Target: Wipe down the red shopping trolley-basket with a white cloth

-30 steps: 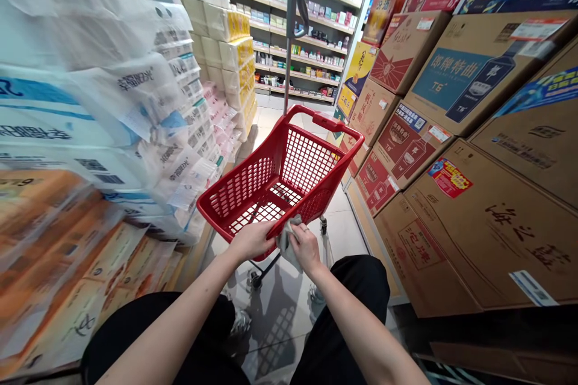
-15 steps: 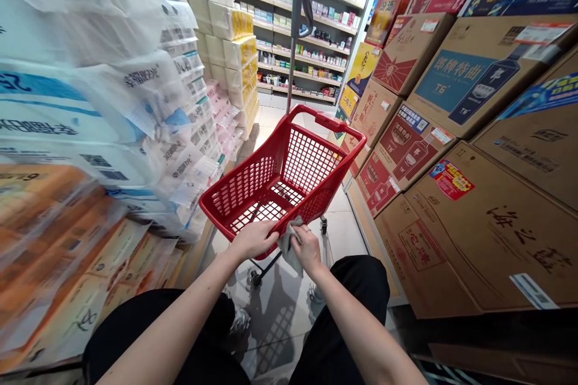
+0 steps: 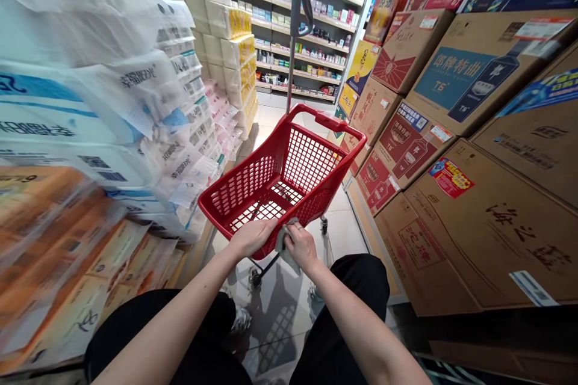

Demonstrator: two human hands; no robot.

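A red plastic shopping cart point(image 3: 253, 183) with lattice walls stands on the floor in front of me, its basket holding no goods. My left hand point(image 3: 253, 237) is closed over the near rim of the basket. Just to its right, my right hand point(image 3: 301, 246) grips a grey cloth point(image 3: 288, 255) and presses it against the outside of that near end. Part of the cloth hangs below my fingers. A tall metal pole point(image 3: 292, 60) with a dark curved handle rises at the cart's far end.
Wrapped tissue packs point(image 3: 90, 102) are stacked high on the left, with orange packs point(image 3: 49, 234) lower down. Cardboard cartons point(image 3: 478, 222) form a wall on the right. Shelves of small goods point(image 3: 311, 30) stand beyond the cart. Tiled floor point(image 3: 266, 319) shows between my legs.
My right hand and the cloth have shifted slightly left along the cart's near end, closer to my left hand. My left hand keeps its hold on the rim.
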